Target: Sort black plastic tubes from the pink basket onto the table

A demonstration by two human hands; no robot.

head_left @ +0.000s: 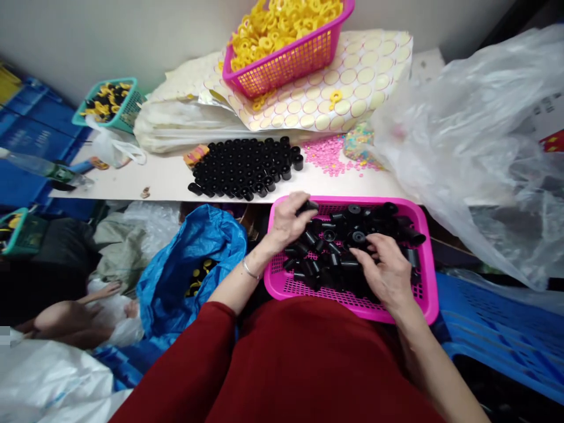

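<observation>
Just in front of the person's red top (pixel 308 358) sat a pink basket (pixel 429 282), heaped with loose black plastic cylinders (pixel 311 267). The right hand (pixel 390 270) was down among them, fingers half curled beside a round-ended piece (pixel 359 237); whether it had hold of anything, I couldn't tell. The left hand (pixel 288 218), over the basket's far left corner, was closed around a black piece (pixel 308 207). Beyond, on a white ledge (pixel 163 182), black cups (pixel 247 167) stood packed in rows, left of scattered pink beads (pixel 328 154). Farther back, a second pink basket (pixel 291 61) brimmed with yellow ring-shaped parts (pixel 282 29).
</observation>
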